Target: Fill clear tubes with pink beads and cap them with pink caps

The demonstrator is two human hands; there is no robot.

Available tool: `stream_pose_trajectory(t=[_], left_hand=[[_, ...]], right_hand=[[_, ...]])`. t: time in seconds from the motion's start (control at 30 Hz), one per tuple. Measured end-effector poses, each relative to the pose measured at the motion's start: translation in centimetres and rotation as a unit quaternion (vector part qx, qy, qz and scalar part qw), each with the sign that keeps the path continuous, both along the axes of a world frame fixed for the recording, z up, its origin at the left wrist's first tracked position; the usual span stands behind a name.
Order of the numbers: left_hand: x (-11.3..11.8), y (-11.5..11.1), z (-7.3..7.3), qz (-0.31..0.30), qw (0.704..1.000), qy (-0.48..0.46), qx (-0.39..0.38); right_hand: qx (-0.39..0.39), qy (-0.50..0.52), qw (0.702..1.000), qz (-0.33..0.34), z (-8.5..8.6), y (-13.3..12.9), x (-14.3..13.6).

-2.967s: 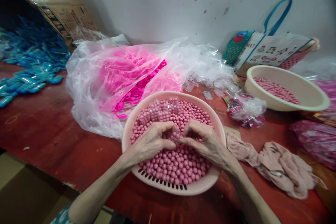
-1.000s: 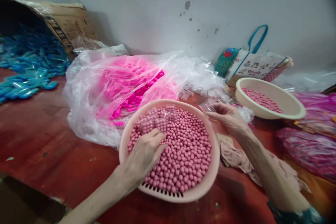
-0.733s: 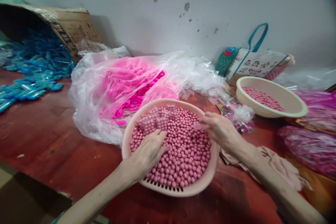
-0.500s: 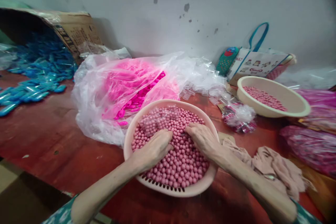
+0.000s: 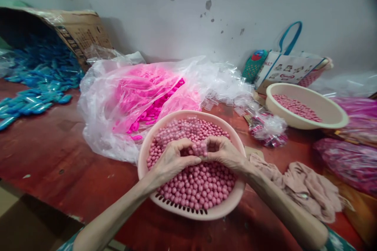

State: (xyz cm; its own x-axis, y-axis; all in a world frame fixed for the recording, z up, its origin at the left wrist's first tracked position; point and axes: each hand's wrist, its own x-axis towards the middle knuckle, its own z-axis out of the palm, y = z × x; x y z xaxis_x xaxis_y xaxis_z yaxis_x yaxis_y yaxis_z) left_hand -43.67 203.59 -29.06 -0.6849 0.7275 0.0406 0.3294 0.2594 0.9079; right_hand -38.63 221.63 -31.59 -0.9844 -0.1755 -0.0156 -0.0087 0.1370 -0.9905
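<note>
A pale pink basket point(image 5: 191, 216) full of round pink beads point(image 5: 188, 188) stands before me. Just above the beads, a small clear plastic case point(image 5: 200, 149) is pinched between my two hands, with pink showing in or through it. My right hand point(image 5: 225, 152) grips its right side between thumb and fingers. On the other side, my left hand point(image 5: 173, 157) has its thumb at the lower edge and curled fingers at the left. Several clear cases point(image 5: 176, 128) with beads appear to lie on top at the back of the basket.
A clear bag of bright pink pieces point(image 5: 138, 86) lies behind the basket, beside loose clear plastic pieces point(image 5: 218, 86). Blue pieces point(image 5: 38, 94) spill from a cardboard box point(image 5: 85, 31). At right are a cream basin point(image 5: 332, 115), a cloth point(image 5: 306, 188) and a bag point(image 5: 290, 66).
Both hands have come up out of the beads and closer together. The small clear case now shows between their fingertips.
</note>
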Motion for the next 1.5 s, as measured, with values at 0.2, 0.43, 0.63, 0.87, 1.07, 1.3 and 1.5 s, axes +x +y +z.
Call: stream_pose_trajectory(t=[0.2,0.43,0.63,0.87,1.07,1.3,1.5], left_hand=[[0.2,0.0,0.2,0.024,0.999,-0.021,0.006],[0.2,-0.4,0.3,0.002,0.998,-0.03,-0.059],[0.1,-0.5,0.1,-0.037,0.995,-0.033,-0.085],[0.0,-0.7,0.5,0.012,0.994,-0.087,-0.067],[-0.1,-0.9,0.0,0.071,0.985,-0.155,0.036],[-0.2,-1.8,-0.7,0.119,0.992,0.023,-0.04],[0.2,-2.7,-1.0,0.186,0.938,0.227,-0.186]], right_hand=[[-0.005,0.02,1.0,-0.019,0.3,-0.7,1.0],[0.062,0.082,0.995,0.01,2.2,0.8,0.8],[0.081,0.13,0.987,0.052,1.6,0.2,0.1],[0.112,0.111,0.987,-0.01,0.9,1.6,0.4],[0.21,0.137,0.964,-0.091,0.9,1.9,1.2],[0.226,0.143,0.962,-0.048,-0.2,-1.7,0.4],[0.252,0.184,0.949,-0.033,-1.9,-4.0,-2.3]])
